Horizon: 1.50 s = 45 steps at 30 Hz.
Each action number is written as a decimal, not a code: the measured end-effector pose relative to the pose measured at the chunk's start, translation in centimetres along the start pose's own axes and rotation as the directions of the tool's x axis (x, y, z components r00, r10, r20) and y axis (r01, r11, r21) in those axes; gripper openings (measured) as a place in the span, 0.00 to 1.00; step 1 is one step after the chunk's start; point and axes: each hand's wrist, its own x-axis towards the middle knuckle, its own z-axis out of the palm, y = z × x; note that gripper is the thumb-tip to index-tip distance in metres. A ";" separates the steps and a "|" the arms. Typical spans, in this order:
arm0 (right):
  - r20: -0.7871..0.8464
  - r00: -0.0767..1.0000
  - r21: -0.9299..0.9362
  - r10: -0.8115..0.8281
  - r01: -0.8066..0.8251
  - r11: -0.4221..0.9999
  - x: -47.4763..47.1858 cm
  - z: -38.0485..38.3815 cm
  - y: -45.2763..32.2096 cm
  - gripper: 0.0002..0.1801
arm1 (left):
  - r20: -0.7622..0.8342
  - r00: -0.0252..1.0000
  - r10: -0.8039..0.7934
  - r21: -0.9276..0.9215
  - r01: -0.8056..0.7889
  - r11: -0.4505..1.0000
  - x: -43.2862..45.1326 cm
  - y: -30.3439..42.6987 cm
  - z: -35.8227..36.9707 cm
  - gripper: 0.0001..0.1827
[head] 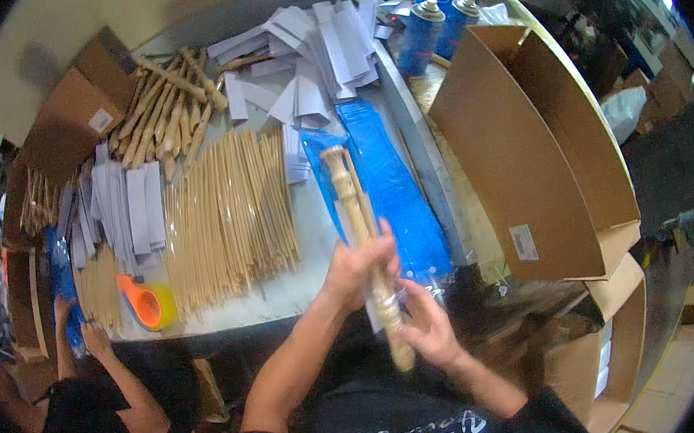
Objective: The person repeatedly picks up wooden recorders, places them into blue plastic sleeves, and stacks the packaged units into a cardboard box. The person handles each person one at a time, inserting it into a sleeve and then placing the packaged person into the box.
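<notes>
A pale, knobbly bamboo-like tube (348,194) slants down in front of me, with a thin wooden rod (357,175) lying along it. My left hand (364,265) is wrapped around its middle. Lower down, my right hand (426,318) grips the tube near its bottom end, where shiny clear plastic shows. Blue plastic (318,147) shows behind the upper end; whether it encloses the tube I cannot tell. A stack of blue plastic sleeves (398,193) lies on the table just right of my hands. Many thin wooden rods (231,215) are laid side by side on the left.
White card strips (299,46) are heaped at the back, beside a pile of bamboo-like tubes (167,108). An orange tape dispenser (142,305) sits near the front edge. Spray cans (420,37) and an open cardboard box (523,156) stand right. A co-worker (91,422) handles blue plastic at left.
</notes>
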 end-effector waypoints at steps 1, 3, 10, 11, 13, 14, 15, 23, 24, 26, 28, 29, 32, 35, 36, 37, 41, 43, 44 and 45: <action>0.050 0.998 0.119 -0.047 0.041 0.992 1.2 -0.8 -0.1 0.41 | 0.041 0.999 -0.031 0.036 0.029 0.999 -1.1 0.0 -0.4 0.18; 0.074 0.979 0.401 0.189 -0.203 0.893 4.6 -2.9 -0.7 0.39 | 0.126 0.988 -0.094 0.107 0.081 0.991 -2.9 -1.1 -0.2 0.19; -0.037 0.992 0.546 -0.122 0.122 0.828 20.1 -4.0 -8.6 0.19 | 0.145 0.953 -0.265 0.189 0.236 0.953 -3.9 -5.5 0.6 0.13; 0.027 0.981 0.494 -0.193 0.155 0.855 20.0 -3.5 -9.8 0.22 | 0.132 0.958 -0.256 0.249 0.218 0.944 -5.4 -5.9 -0.3 0.13; 0.132 0.959 0.441 -0.251 0.170 0.881 19.5 -2.9 -12.2 0.22 | 0.113 0.943 -0.314 0.254 0.278 0.926 -7.4 -7.3 -2.1 0.14; 0.158 0.954 0.384 -0.255 0.179 0.906 18.8 -2.6 -12.8 0.21 | 0.167 0.924 -0.344 0.404 0.254 0.879 -8.3 -8.1 -2.9 0.15; 0.206 0.937 0.353 -0.281 0.197 0.915 17.8 -2.5 -13.1 0.19 | 0.225 0.889 -0.398 0.290 0.329 0.899 -9.6 -9.0 -3.5 0.15; -0.052 0.906 -0.127 -0.421 0.412 0.902 16.5 -0.7 -7.3 0.15 | 0.068 0.896 -0.439 0.470 0.359 0.807 -7.7 -6.6 -2.1 0.40; -0.068 0.924 -0.277 -0.376 0.344 0.897 15.9 -1.3 -6.6 0.17 | 0.129 0.923 -0.361 0.176 0.337 0.925 -7.1 -5.3 -1.7 0.37; -0.047 0.931 -0.270 -0.362 0.337 0.902 13.0 -2.5 -5.6 0.21 | 0.219 0.949 -0.225 0.056 0.217 0.974 -4.9 -3.8 -0.9 0.28; 0.011 0.976 -0.341 -0.217 0.208 0.917 7.4 -4.5 -5.1 0.21 | 0.082 0.988 -0.133 -0.062 0.138 0.988 -2.9 -2.0 -0.5 0.23; 0.092 0.993 -0.328 -0.073 0.099 0.939 4.4 -5.2 -4.9 0.20 | 0.095 0.994 -0.061 -0.111 0.071 0.991 -1.9 -1.1 -0.3 0.20; 0.331 0.937 -0.115 0.113 -0.078 0.990 -1.8 -5.2 -3.5 0.21 | -0.004 1.000 -0.016 -0.233 0.015 0.972 0.6 0.9 0.1 0.16; 0.005 0.986 -0.049 0.164 -0.164 0.985 -4.1 -3.0 -1.6 0.15 | -0.051 0.998 -0.041 -0.219 0.029 0.975 1.8 1.1 1.2 0.16; -0.077 0.990 -0.089 0.115 -0.122 0.989 -4.0 -2.5 -1.3 0.13 | -0.055 0.997 -0.056 -0.206 0.043 0.978 1.9 0.8 1.6 0.15; -0.155 0.985 -0.140 0.077 -0.099 0.985 -3.8 -2.0 -0.9 0.11 | -0.042 0.998 -0.053 -0.151 0.046 0.987 1.8 0.3 2.0 0.15; -0.298 0.954 -0.133 0.018 -0.060 0.989 -3.1 -1.3 -0.4 0.07 | -0.056 0.997 -0.044 -0.192 0.033 0.981 0.7 -0.5 1.8 0.15; -0.172 0.979 -0.023 0.108 -0.114 0.993 -3.3 -1.5 -0.1 0.15 | -0.085 0.996 -0.012 -0.191 -0.005 0.982 0.5 -0.1 1.2 0.15; -0.119 0.989 0.033 0.090 -0.087 0.996 -3.4 -1.7 0.1 0.19 | -0.097 0.995 0.002 -0.184 -0.020 0.983 0.7 0.2 1.0 0.15; -0.068 0.993 0.084 0.093 -0.087 0.993 -3.5 -1.6 0.5 0.24 | -0.087 0.996 0.023 -0.181 -0.038 0.983 0.8 0.5 0.8 0.14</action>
